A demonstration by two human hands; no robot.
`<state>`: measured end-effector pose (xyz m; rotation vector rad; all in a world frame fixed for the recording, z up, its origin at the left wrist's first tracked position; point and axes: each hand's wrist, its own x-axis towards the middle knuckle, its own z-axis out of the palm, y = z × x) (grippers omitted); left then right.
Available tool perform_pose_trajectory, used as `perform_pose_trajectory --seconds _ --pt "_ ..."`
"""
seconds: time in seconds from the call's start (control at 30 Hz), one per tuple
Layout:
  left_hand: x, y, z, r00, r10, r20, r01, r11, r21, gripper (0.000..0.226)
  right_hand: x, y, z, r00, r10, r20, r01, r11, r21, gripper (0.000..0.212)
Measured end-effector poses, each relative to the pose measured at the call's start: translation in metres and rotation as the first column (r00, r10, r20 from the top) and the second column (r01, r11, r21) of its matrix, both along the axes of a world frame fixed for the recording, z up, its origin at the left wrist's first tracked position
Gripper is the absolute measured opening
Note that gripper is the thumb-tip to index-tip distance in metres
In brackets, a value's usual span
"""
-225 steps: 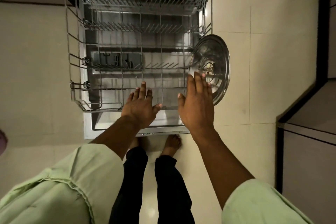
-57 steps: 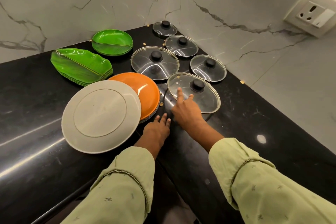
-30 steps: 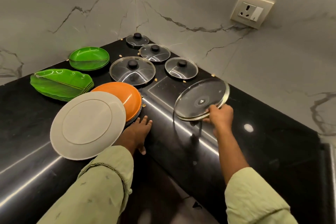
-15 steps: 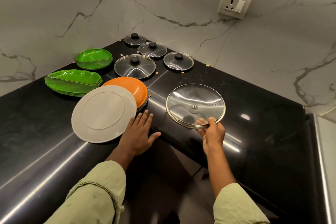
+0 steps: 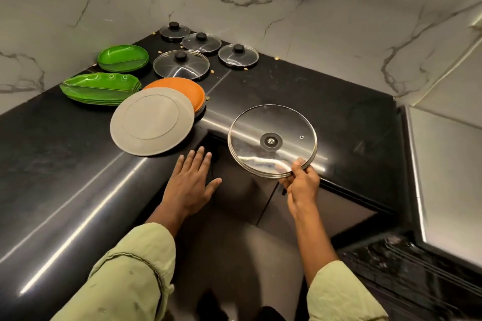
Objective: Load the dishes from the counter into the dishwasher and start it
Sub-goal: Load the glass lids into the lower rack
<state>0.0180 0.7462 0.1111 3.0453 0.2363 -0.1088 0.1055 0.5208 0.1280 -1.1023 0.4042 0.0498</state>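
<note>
Since half a second ago the glass lid (image 5: 271, 142) has come closer to the counter (image 5: 52, 164) edge, with its underside facing up. Left of the grey plate (image 5: 152, 121) there's a green leaf-plate stack (image 5: 100, 88). Just below-right of the grey plate, the left hand (image 5: 191, 185) is flat with fingers spread, holding nothing. Further right of that plate, the right hand (image 5: 302, 185) pinches the lid's near rim.

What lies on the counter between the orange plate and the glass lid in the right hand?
In the head view, only bare black counter lies between the orange plate and the glass lid, apart from one small crumb beside the plate.
</note>
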Motion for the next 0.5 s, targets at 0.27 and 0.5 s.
perform_pose_trajectory --seconds 0.27,0.5 --pt "-0.083 -0.057 0.011 0.996 0.041 0.075 -0.041 0.999 0.005 0.095 -0.077 -0.051 0.005 0.999 0.042 0.008 -0.042 0.990 0.137 0.014" --pt "-0.186 -0.131 0.002 0.995 0.025 0.101 -0.024 1.000 -0.013 0.090 -0.168 -0.113 -0.002 0.998 0.058 -0.002 -0.057 0.983 0.172 0.015"
